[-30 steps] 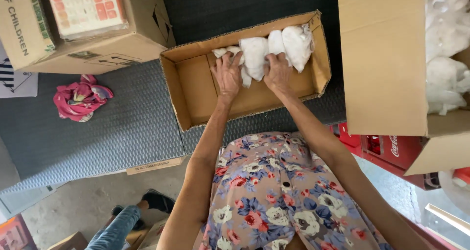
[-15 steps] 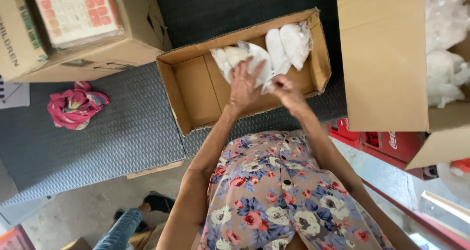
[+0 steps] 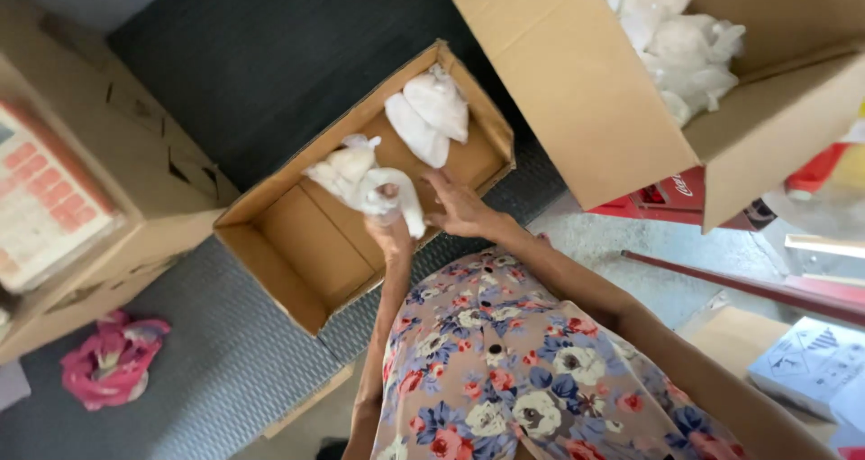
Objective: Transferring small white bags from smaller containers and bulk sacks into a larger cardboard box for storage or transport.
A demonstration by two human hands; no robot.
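Observation:
A shallow open cardboard box [image 3: 270, 271] lies on a dark grey mat. Inside it, two white plastic-wrapped bundles [image 3: 428, 118] rest at the far end. My left hand [image 3: 389, 221] grips another white wrapped bundle [image 3: 356, 176] over the middle of the box. My right hand [image 3: 459, 209] hovers at the box's near wall, fingers spread, holding nothing. A floral garment covers my body below.
A large cardboard box [image 3: 586, 109] at the right holds several white wrapped bundles [image 3: 676, 45]. Another big carton [image 3: 90, 208] stands at the left. A pink cloth [image 3: 113, 365] lies on the mat. A red crate [image 3: 676, 194] and a printed sheet [image 3: 811, 361] sit at the right.
Both hands drew back from the bundles at the box's far end. My left hand now holds one bundle over the middle. The view has tilted and moved closer.

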